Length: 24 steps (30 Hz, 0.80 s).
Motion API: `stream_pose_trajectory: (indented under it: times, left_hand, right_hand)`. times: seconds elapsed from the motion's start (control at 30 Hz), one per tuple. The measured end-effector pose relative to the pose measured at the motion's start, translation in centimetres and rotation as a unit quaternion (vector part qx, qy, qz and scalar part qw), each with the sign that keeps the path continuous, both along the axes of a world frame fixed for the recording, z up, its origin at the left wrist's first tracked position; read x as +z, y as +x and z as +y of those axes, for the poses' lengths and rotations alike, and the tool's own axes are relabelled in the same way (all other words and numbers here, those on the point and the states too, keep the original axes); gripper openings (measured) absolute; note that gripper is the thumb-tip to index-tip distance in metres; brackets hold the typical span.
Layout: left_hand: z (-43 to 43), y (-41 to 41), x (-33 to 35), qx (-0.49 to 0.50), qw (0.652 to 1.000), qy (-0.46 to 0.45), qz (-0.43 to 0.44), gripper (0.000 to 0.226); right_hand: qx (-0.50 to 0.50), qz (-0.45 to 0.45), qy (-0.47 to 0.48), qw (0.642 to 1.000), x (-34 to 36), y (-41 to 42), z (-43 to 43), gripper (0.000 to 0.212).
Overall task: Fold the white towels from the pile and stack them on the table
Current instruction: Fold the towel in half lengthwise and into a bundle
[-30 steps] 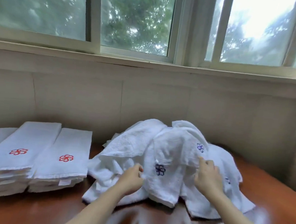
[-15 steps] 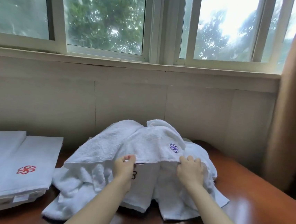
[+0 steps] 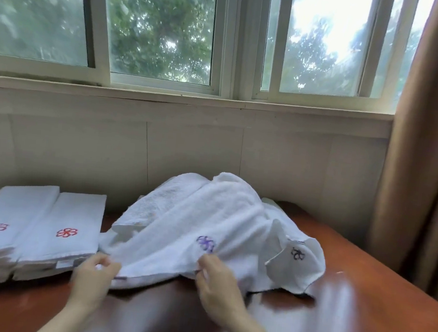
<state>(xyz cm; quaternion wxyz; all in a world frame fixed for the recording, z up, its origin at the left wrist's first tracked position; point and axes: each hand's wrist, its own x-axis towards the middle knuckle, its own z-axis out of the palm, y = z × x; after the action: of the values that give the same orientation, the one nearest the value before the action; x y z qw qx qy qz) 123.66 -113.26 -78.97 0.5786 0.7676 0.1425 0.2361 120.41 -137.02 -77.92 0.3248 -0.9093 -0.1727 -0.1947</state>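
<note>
At lower centre, our left hand (image 3: 95, 270) and right hand (image 3: 216, 280) pinch the near hem of the top towel (image 3: 194, 217), likely to draw it off the pile (image 3: 160, 205) for folding.

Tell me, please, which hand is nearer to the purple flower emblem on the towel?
Right. The right hand pinches the hem of the towel just below the purple flower emblem; the left hand grips the hem farther left, beside the folded towels.

Window (image 3: 159, 26): white-framed sliding panes, blurred green trees (image 3: 150, 33) beyond.
Sill (image 3: 165, 98): pale ledge directly under the window.
Wall (image 3: 187, 149): off-white panels below the window.
Curtain (image 3: 429, 132): brown, hanging at the window's right edge.
</note>
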Motion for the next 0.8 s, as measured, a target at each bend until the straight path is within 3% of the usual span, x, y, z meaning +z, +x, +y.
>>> stream_pose_trajectory:
  times: [0.1, 0.2, 0.27, 0.37, 0.47, 0.53, 0.6, 0.67, 0.73, 0.8]
  left_hand:
    - [6.1, -2.9, -1.4, 0.05, 0.995, 0.065, 0.058, 0.021]
    - [11.7, -5.1, -2.2, 0.083, 0.973, 0.173, 0.128, 0.02]
    - [14.6, -5.9, -2.5, 0.111, 0.952, 0.236, 0.159, 0.021]
    - [17.3, -7.3, -2.7, 0.127, 0.918, 0.308, 0.215, 0.015]
    - [16.7, -8.2, -3.5, 0.133, 0.849, 0.419, 0.292, 0.025]
    - [14.0, -8.7, -4.2, 0.093, 0.822, 0.495, 0.266, 0.032]
    - [10.3, -9.0, -5.4, -0.012, 0.836, 0.491, 0.244, 0.035]
    - [7.5, -9.5, -6.6, -0.076, 0.831, 0.477, 0.276, 0.045]
    - [7.7, -9.5, -7.2, -0.05, 0.815, 0.495, 0.296, 0.051]
    - [10.5, -9.2, -7.4, -0.03, 0.817, 0.49, 0.303, 0.049]
  right_hand:
    - [0.111, 0.069, -0.089, 0.987, -1.5, -2.5, 4.1, 0.016]
    - [0.155, 0.129, -0.022, 0.979, -1.9, -3.4, 6.0, 0.021]
    - [0.093, 0.1, -0.016, 0.991, -2.0, -2.5, 6.0, 0.024]
    - [-0.044, 0.12, -0.158, 0.979, -3.4, -0.9, 5.3, 0.035]
    - [-0.065, 0.215, -0.252, 0.941, -6.1, -1.8, 6.3, 0.039]
    - [-0.07, 0.209, -0.27, 0.937, -7.5, -3.0, 8.0, 0.039]
    - [-0.06, 0.203, -0.266, 0.94, -7.4, -4.0, 10.4, 0.041]
    - [-0.024, 0.215, -0.249, 0.944, -6.3, -4.9, 13.1, 0.041]
    - [0.035, 0.238, -0.22, 0.945, -5.1, -5.9, 15.3, 0.039]
    - [0.124, 0.319, -0.115, 0.932, -4.3, -7.0, 16.7, 0.031]
